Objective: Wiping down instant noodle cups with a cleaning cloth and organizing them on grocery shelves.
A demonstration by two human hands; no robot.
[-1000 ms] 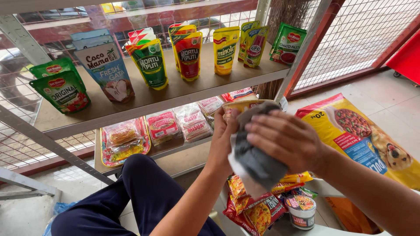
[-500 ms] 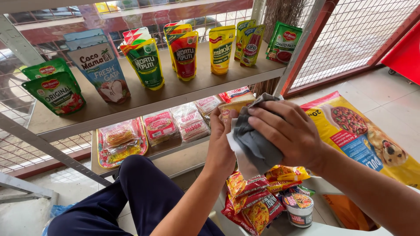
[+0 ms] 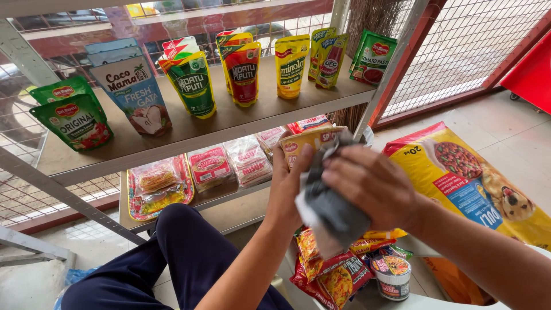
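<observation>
Below the upper shelf [image 3: 189,135], at frame centre, both hands work on 1 item. Left hand [image 3: 290,183] grips a yellow pouch [image 3: 310,140] from behind, fingers wrapped around its lower edge; only the pouch's top shows above the cloth. Right hand [image 3: 373,186] is closed on a grey cloth [image 3: 330,209] and presses it flat against the pouch's front face. Step in hand, by judgement: wiping the pouch, mid-stroke. Pouch sits in the air, just in front of the lower shelf [image 3: 229,195], apart from the 2 rows of stock. Green pouches [image 3: 72,117] and a red pouch [image 3: 244,72] stand upright on the upper shelf. A yellow pet food bag [image 3: 459,178] lies on the floor at right. Next move likely calls for turning the pouch to reach its back, with the left grip kept firm.
</observation>
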